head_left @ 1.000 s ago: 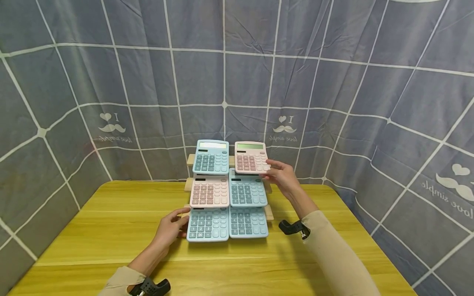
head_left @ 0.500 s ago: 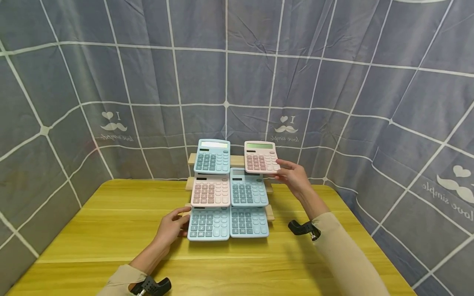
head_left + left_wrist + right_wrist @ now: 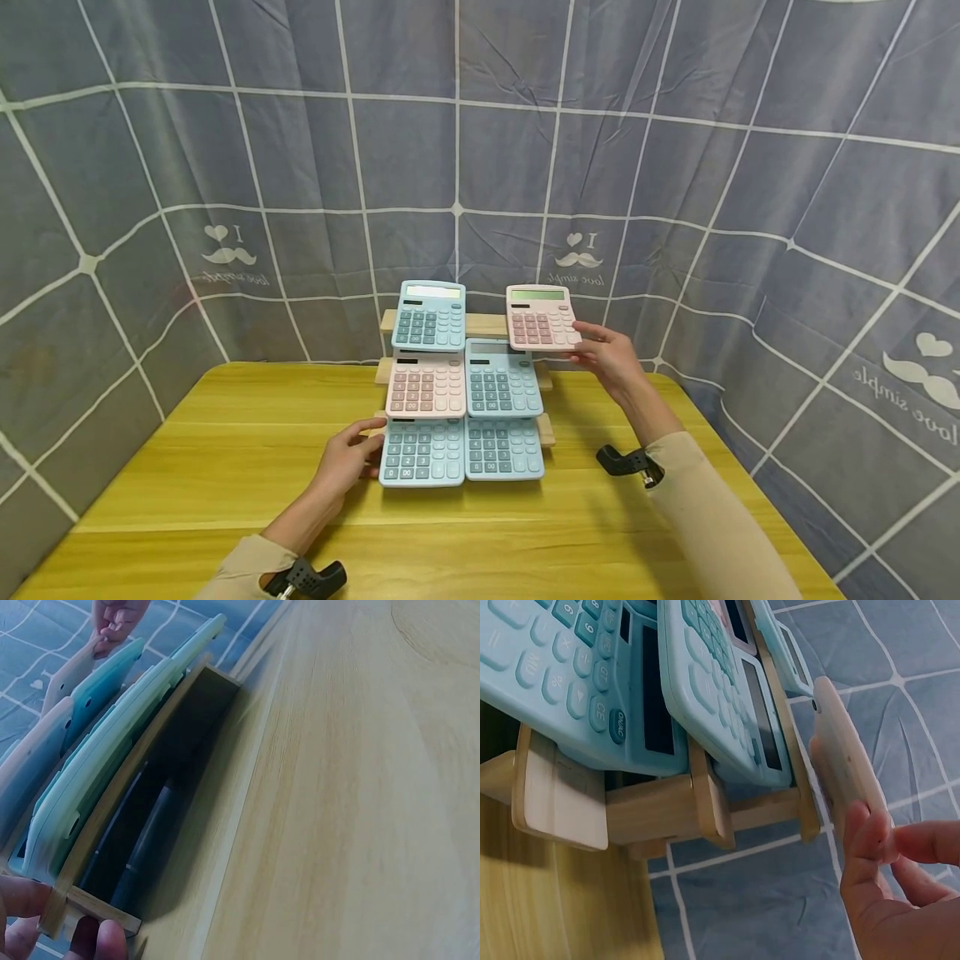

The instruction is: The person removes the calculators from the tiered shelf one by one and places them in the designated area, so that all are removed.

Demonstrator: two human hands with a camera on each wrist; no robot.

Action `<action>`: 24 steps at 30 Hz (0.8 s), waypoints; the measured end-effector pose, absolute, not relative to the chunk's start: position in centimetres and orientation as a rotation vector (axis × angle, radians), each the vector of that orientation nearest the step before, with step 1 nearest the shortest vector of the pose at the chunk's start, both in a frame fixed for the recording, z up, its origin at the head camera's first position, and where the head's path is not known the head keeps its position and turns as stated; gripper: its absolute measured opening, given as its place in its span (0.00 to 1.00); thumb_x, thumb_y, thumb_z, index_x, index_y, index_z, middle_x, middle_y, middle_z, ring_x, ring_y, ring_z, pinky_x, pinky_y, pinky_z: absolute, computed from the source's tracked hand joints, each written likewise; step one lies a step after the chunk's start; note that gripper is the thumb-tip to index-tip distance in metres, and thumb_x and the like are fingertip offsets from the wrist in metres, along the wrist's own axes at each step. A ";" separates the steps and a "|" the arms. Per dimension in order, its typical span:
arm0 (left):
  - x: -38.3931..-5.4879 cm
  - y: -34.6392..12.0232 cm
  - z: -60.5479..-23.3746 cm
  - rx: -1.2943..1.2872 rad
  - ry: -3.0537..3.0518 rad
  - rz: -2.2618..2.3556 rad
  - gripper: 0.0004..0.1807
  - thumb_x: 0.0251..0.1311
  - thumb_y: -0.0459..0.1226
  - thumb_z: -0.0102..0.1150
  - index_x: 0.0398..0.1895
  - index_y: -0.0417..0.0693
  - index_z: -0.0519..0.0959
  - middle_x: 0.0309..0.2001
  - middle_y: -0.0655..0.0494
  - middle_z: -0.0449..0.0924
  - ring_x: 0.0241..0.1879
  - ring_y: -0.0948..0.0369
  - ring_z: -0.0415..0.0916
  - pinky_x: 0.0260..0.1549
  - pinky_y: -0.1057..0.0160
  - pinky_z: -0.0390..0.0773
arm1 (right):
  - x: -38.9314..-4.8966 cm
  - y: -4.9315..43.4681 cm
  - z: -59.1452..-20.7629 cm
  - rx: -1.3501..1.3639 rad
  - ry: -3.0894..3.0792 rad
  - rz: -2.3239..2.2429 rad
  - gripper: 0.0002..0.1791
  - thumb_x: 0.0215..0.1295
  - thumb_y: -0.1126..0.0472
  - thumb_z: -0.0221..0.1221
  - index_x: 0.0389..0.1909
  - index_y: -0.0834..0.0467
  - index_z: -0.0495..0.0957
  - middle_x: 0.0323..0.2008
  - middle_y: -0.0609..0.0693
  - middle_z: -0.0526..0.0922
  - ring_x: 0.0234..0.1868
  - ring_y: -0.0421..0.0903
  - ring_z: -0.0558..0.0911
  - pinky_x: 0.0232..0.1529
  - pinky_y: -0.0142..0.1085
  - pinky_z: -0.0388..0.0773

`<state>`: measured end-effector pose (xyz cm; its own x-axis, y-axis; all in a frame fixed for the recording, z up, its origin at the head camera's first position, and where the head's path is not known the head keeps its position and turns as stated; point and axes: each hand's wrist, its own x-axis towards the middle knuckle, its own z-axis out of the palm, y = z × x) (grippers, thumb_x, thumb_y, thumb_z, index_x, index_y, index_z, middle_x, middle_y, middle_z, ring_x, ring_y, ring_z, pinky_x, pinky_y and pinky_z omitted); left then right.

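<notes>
My right hand (image 3: 609, 358) pinches a pink calculator (image 3: 540, 318) by its lower right edge, with thumb and fingers on either side of it in the right wrist view. That calculator (image 3: 845, 754) stands off the tiered wooden rack (image 3: 487, 325) there. At the rack's lower left, the fingers of my left hand (image 3: 345, 458) are curled round a wooden corner (image 3: 103, 907) beside the bottom blue calculator (image 3: 422, 454). Other calculators lean on the tiers: a blue one (image 3: 429, 317) top left, a pink one (image 3: 426, 386) middle left, blue ones (image 3: 502, 379) on the right.
The rack stands on a yellow wood-grain table (image 3: 187, 475), near its back edge. A grey curtain (image 3: 405, 158) with white grid lines hangs behind and on both sides. Each wrist carries a black mount (image 3: 626, 461).
My right hand has moved right with the pink calculator, away from the blue one on the top tier, baring more of the top slat. My left hand stays at the rack's lower left.
</notes>
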<state>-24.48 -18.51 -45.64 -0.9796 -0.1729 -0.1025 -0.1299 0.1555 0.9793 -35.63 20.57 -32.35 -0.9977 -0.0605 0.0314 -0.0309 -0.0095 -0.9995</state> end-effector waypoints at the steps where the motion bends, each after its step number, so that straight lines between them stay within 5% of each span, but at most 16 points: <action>1: -24.5 -18.5 -45.6 0.310 -2.363 -1.997 0.21 0.71 0.37 0.54 0.66 0.42 0.74 0.42 0.46 0.79 0.34 0.59 0.78 0.27 0.63 0.81 | -35.6 20.7 -32.3 -0.094 2.193 -2.221 0.28 0.72 0.72 0.52 0.72 0.64 0.66 0.49 0.56 0.78 0.36 0.44 0.88 0.40 0.30 0.83; 6: -24.5 -18.5 -45.6 0.308 -2.367 -2.003 0.21 0.72 0.37 0.54 0.66 0.42 0.74 0.43 0.45 0.80 0.35 0.59 0.78 0.28 0.63 0.81 | -35.5 21.3 -32.1 -0.072 2.185 -2.237 0.28 0.72 0.72 0.53 0.72 0.64 0.66 0.44 0.52 0.79 0.36 0.44 0.88 0.38 0.28 0.83; 16: -24.4 -18.5 -45.5 0.317 -2.365 -2.009 0.21 0.72 0.37 0.54 0.66 0.43 0.74 0.43 0.46 0.80 0.35 0.58 0.77 0.28 0.63 0.81 | -35.5 22.7 -32.1 -0.052 2.181 -2.266 0.29 0.72 0.73 0.51 0.73 0.64 0.64 0.50 0.54 0.76 0.36 0.44 0.88 0.37 0.29 0.83; 24: -24.4 -18.5 -45.5 0.323 -2.357 -2.016 0.21 0.71 0.37 0.54 0.65 0.42 0.74 0.43 0.45 0.80 0.35 0.59 0.77 0.28 0.63 0.81 | -35.4 24.3 -32.1 -0.034 2.183 -2.281 0.30 0.72 0.74 0.50 0.74 0.64 0.63 0.37 0.47 0.84 0.37 0.43 0.89 0.36 0.28 0.83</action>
